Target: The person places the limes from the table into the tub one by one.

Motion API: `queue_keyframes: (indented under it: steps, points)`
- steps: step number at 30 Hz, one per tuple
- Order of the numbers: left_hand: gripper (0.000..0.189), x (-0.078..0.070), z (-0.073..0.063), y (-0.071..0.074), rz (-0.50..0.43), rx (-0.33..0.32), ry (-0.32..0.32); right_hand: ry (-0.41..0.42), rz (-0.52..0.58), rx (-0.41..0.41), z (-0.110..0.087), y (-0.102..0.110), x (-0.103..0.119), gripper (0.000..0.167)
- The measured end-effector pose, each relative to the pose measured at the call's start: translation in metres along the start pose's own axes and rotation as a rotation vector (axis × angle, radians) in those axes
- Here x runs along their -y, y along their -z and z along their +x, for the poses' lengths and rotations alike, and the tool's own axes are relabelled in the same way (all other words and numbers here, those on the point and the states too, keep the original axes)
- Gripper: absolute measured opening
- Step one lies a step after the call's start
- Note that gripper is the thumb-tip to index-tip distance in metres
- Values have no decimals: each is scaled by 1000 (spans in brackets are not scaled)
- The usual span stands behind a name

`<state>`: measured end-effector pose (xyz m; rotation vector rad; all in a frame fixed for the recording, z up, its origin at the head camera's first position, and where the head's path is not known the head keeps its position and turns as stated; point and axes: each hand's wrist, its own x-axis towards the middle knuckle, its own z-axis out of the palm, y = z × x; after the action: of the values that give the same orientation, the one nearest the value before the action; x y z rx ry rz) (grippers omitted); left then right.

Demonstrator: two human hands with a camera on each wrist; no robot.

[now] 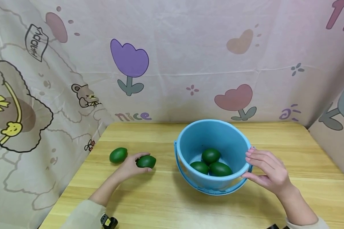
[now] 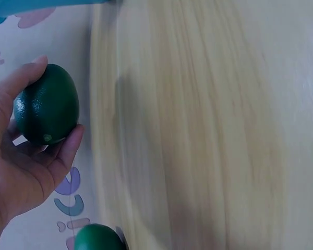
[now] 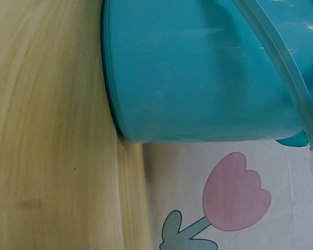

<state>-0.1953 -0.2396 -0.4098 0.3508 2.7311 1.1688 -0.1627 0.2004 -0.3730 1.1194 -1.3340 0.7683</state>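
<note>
My left hand (image 1: pixel 131 166) grips a dark green lime (image 1: pixel 146 162) between thumb and fingers, left of the blue bucket. In the left wrist view this lime (image 2: pixel 48 104) shows against the patterned cloth, with the thumb on one side and fingertips on the other. A second lime (image 1: pixel 118 155) lies on the table just beyond that hand's wrist. The light blue bucket (image 1: pixel 186 178) stands upright with several limes (image 1: pixel 211 156) on its bottom. My right hand (image 1: pixel 270 171) rests on the bucket's right rim, fingers fairly straight and thumb spread apart toward the front.
The bucket's handle (image 3: pixel 281 62) hangs down along its front side. Under everything is a wooden table (image 1: pixel 160 206). A patterned cloth (image 1: pixel 172 63) rises behind its back edge and along the left side.
</note>
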Motion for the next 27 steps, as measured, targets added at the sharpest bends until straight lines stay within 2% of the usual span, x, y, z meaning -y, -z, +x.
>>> queue_keyframes:
  steps: [6,12,27]
  points:
    - [68,-8,-3,-2,-8,28,-11,1,-3,0,0,0,0,46]
    - [65,-17,-6,2,-26,8,-12,2,-3,3,0,1,0,46]
    - [66,-32,-10,11,17,-39,-13,-2,4,-3,1,0,0,46]
